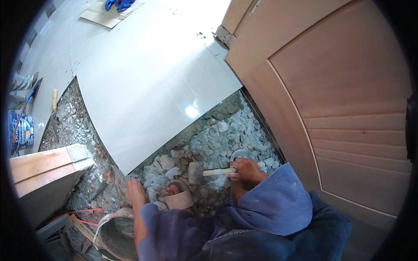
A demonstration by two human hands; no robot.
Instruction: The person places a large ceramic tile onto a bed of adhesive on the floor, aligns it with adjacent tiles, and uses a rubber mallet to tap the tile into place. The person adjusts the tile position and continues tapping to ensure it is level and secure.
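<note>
My right hand (247, 170) is wrapped round the wooden handle of a mallet (195, 173). The mallet's dark, blocky head points left, above broken stone rubble (209, 150). On the left, my left hand (136, 191) is low beside the near corner of a large, glossy white floor tile (148, 108); its fingers are mostly hidden, so their grip does not show. Grey mortar (224, 108) lines the tile's near edge. My sandalled foot (178, 195) rests on the rubble between my hands.
A wooden panelled door (348, 100) bounds the right. A mortar bucket (101, 230) stands lower left, near a cut timber piece (43, 165). Farther left are a trowel (54, 102), a paint bucket (24, 130) and another person's leg (21, 82). Cardboard (102, 16) bears blue items (121, 5).
</note>
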